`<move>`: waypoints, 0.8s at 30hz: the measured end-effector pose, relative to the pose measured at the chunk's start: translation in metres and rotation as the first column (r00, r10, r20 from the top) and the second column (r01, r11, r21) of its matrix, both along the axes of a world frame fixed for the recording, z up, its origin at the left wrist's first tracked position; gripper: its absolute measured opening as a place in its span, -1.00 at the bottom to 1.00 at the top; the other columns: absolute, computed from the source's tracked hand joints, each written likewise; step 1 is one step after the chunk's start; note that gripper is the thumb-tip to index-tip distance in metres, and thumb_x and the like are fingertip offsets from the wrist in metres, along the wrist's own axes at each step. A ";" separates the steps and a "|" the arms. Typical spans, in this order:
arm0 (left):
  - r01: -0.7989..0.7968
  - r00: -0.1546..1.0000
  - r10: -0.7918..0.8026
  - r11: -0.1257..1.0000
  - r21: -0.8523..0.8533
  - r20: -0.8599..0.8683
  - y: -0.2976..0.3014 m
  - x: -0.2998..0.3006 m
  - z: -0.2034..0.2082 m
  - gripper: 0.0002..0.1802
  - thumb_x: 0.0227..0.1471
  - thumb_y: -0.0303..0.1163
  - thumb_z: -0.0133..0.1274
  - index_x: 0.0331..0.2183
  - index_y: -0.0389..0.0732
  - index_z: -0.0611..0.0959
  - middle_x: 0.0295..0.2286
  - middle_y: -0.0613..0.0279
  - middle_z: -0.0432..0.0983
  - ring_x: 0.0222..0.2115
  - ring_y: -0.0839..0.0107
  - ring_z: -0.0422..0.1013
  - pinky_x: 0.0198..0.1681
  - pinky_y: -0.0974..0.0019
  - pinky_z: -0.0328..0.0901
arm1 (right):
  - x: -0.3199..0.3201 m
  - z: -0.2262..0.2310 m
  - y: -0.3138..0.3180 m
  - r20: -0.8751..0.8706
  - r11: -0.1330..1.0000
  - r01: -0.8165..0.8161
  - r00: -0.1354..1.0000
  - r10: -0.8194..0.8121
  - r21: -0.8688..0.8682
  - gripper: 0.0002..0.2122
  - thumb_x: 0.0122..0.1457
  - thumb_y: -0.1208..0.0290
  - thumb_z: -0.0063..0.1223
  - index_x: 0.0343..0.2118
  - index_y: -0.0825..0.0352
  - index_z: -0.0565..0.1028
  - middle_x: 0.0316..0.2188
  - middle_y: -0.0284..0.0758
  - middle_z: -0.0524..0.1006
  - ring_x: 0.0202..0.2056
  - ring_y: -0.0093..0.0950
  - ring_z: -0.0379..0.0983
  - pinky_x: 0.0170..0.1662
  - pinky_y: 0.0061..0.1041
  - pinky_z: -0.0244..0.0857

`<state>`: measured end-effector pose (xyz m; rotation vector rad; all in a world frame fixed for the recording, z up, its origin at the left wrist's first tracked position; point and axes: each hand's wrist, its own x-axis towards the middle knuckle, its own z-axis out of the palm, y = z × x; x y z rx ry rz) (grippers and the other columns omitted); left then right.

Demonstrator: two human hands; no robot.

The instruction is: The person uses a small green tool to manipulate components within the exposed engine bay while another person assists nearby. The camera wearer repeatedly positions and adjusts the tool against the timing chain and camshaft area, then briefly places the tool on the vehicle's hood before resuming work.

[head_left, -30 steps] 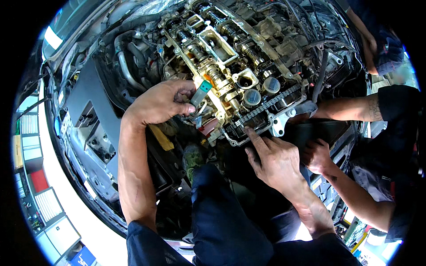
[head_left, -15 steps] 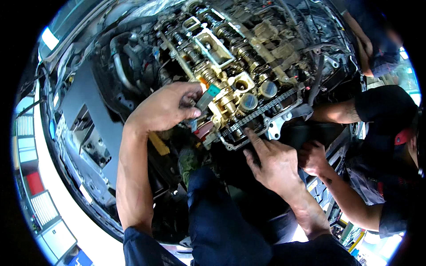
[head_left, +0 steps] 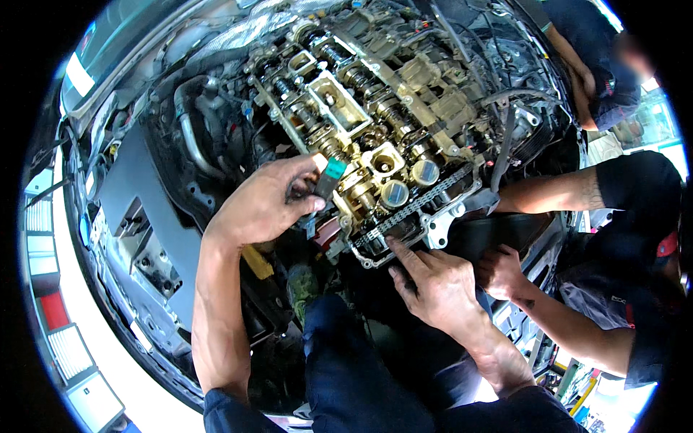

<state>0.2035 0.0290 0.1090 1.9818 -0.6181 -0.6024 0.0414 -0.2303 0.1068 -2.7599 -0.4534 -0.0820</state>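
My left hand point(head_left: 263, 198) pinches a small dark rectangular block with a teal end point(head_left: 330, 177) between thumb and fingers, over the left edge of an uncovered engine point(head_left: 364, 101). Its exact kind I cannot make out. My right hand point(head_left: 442, 285) has its index finger stretched out to the near end of the engine, the tip at the metal rim just below the timing chain point(head_left: 426, 204). The thumb stands apart and nothing shows in that hand. Two round caps point(head_left: 395, 193) sit behind the chain, with oily camshafts point(head_left: 359, 79) farther back.
On the right a co-worker's two forearms point(head_left: 556, 191) reach into the bay, one hand point(head_left: 499, 272) close beside my right hand. Another person point(head_left: 588, 65) stands at the far right. A grey panel point(head_left: 137, 195) lies left; hoses point(head_left: 189, 123) run beside the engine.
The engine sits a little lower and farther left in the picture. My left hand's block has turned slightly, its teal end pointing more upward. My right index finger stays by the chain.
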 end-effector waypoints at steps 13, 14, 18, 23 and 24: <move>0.027 1.000 -0.027 0.996 0.080 0.005 0.005 0.002 -0.008 -0.48 0.05 -0.51 0.31 0.06 -0.30 0.56 -0.14 0.11 0.57 -0.14 0.37 0.48 0.05 0.21 0.39 | -0.002 0.000 0.003 -0.018 0.999 -0.014 1.000 0.013 -0.029 -0.54 0.14 0.32 0.26 0.12 0.30 0.54 -0.53 -0.31 0.53 -0.51 -0.37 0.51 -0.45 -0.39 0.41; 0.025 1.000 -0.027 0.995 0.093 0.015 0.005 0.001 -0.004 -0.49 0.05 -0.51 0.31 0.05 -0.30 0.56 -0.14 0.11 0.57 -0.14 0.37 0.49 0.05 0.21 0.39 | -0.002 -0.001 0.003 -0.015 1.000 -0.015 1.000 0.015 -0.018 -0.53 0.14 0.33 0.26 0.13 0.28 0.53 -0.54 -0.32 0.53 -0.52 -0.37 0.50 -0.45 -0.38 0.40; 0.059 0.997 -0.062 0.997 0.050 0.043 0.006 0.003 -0.013 -0.49 0.06 -0.50 0.31 0.05 -0.31 0.55 -0.14 0.11 0.56 -0.15 0.36 0.50 0.04 0.21 0.40 | -0.002 -0.001 0.003 -0.011 1.000 -0.012 1.000 0.012 -0.024 -0.54 0.14 0.32 0.26 0.13 0.29 0.53 -0.52 -0.31 0.55 -0.51 -0.37 0.51 -0.45 -0.38 0.40; 0.062 0.998 -0.062 0.995 0.072 -0.003 0.002 0.004 -0.005 -0.48 0.06 -0.50 0.31 0.07 -0.30 0.55 -0.13 0.11 0.56 -0.14 0.35 0.49 0.03 0.20 0.40 | -0.003 -0.001 0.002 -0.018 0.999 0.000 1.000 -0.001 -0.040 -0.55 0.14 0.31 0.26 0.10 0.30 0.55 -0.52 -0.30 0.56 -0.51 -0.36 0.52 -0.46 -0.37 0.42; 0.052 0.999 -0.050 0.993 0.102 -0.021 0.002 0.004 0.000 -0.47 0.05 -0.50 0.31 0.07 -0.30 0.55 -0.13 0.11 0.56 -0.14 0.34 0.49 0.03 0.20 0.40 | -0.002 -0.001 0.002 -0.014 1.000 0.000 1.000 0.000 -0.025 -0.54 0.14 0.32 0.27 0.12 0.30 0.54 -0.54 -0.31 0.55 -0.52 -0.36 0.51 -0.46 -0.37 0.41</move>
